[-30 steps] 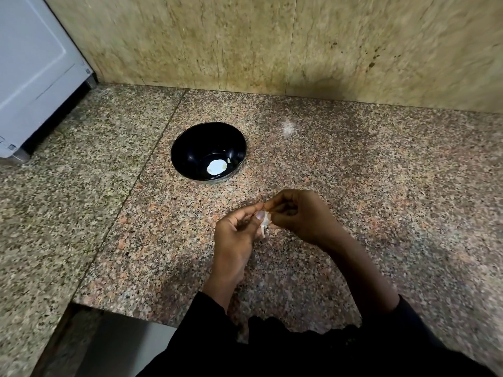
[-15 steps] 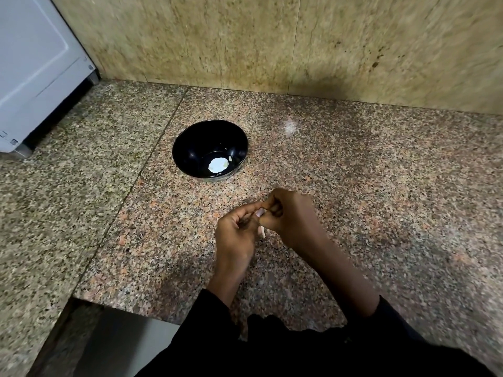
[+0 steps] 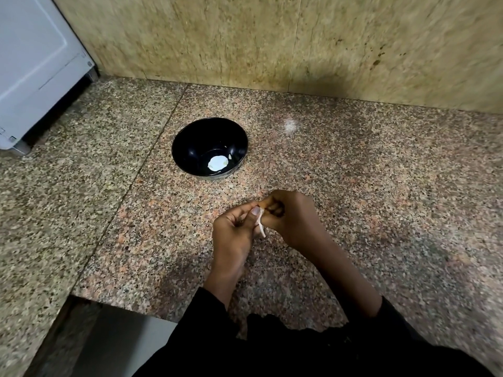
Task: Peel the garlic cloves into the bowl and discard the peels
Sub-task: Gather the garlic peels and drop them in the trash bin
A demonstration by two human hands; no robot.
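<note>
Standing at a speckled granite counter (image 3: 353, 186), looking down at two hands meeting at the middle of the view. Pinching a garlic clove between curled fingers of the left hand (image 3: 231, 232) and the right hand (image 3: 294, 219), the two touching at the fingertips; clove itself almost wholly hidden inside the grips. Showing only a thin white strip of peel (image 3: 261, 225), hanging down from between the thumbs toward six o'clock. Sitting at eleven o'clock from the hands, well apart from them, a black bowl (image 3: 190, 140), holding one pale peeled clove (image 3: 217, 163) on its floor. Likely handling as a small, light, firm thing, slippery once bare, with dry papery skin tearing easily; best holding the body between thumb and forefinger and pulling the loose strip from its free end. Leaning at ten o'clock, a white appliance (image 3: 35, 63) against the tan stone wall (image 3: 272, 42).
</note>
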